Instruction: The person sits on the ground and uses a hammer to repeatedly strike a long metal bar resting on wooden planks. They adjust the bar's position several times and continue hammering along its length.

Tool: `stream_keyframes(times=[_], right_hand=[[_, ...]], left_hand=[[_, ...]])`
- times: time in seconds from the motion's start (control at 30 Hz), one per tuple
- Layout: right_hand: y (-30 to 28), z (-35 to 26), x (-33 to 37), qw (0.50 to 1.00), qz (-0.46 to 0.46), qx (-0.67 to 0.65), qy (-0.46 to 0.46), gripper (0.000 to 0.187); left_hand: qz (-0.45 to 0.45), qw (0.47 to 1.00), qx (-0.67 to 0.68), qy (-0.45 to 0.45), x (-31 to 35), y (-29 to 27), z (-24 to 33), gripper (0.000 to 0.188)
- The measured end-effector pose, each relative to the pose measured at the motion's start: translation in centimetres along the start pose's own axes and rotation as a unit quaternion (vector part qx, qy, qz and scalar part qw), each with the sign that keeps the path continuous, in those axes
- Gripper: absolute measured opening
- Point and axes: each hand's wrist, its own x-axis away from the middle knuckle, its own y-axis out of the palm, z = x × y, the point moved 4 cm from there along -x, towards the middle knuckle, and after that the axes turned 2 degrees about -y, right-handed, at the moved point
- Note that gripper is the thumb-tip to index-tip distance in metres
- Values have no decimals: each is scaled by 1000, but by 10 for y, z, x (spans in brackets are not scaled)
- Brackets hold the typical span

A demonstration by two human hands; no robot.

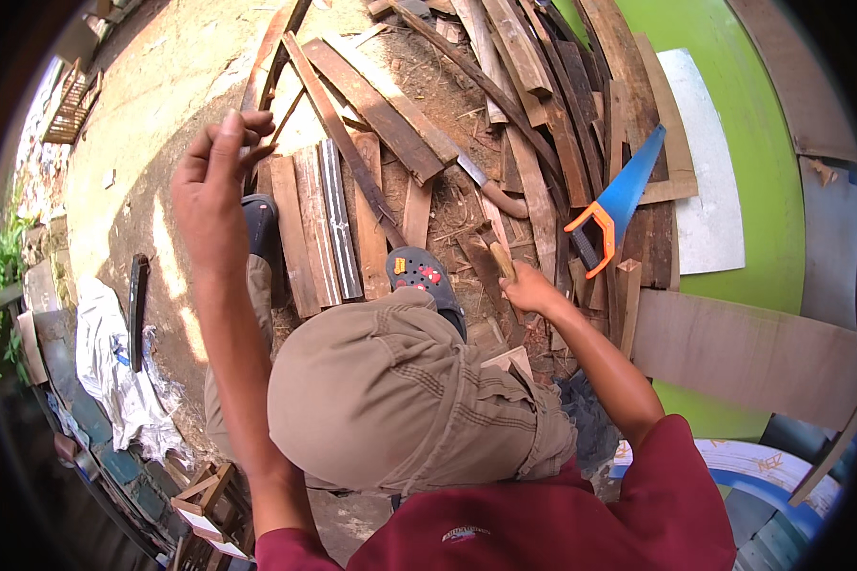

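Note:
My left hand point(217, 181) is raised to the left of my knees, its fingers curled against the thumb; anything held there is too small to make out. Lower at the right, my right hand point(535, 290) is closed around a light wooden handle point(503, 261); the rest of that tool is hidden. Just ahead of it lies a blade with a curved wooden grip point(505, 201), resting among the boards. A handsaw point(631, 186) with a blue blade and an orange-and-black handle leans on the wood to the right. Short planks point(303, 228) lie side by side near my feet.
A heap of long, weathered boards point(552, 105) fills the area ahead. Right of it are a bright green panel point(762, 181) and a white sheet point(709, 162). White sacking point(114, 362) and a dark strip point(138, 309) lie at left. My clog point(424, 276) touches the boards.

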Motion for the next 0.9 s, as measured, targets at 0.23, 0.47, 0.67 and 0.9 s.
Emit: stream_keyframes(times=[0.23,0.47,0.67,0.9], right_hand=[[40,5,40,986,-30,32,160,62],[111,54,15,976,-71,89,186,88],[108,81,8,964,-96,25,245,69],[90,103,16,962,18,155,222,24]], left_hand=[[-209,953,-204,85,-7,61,120,32],[-485,671,-528,191,50,189,112,40],[-484,683,-502,217,53,184,-15,34],[-468,668,-579,27,15,122,-68,40]])
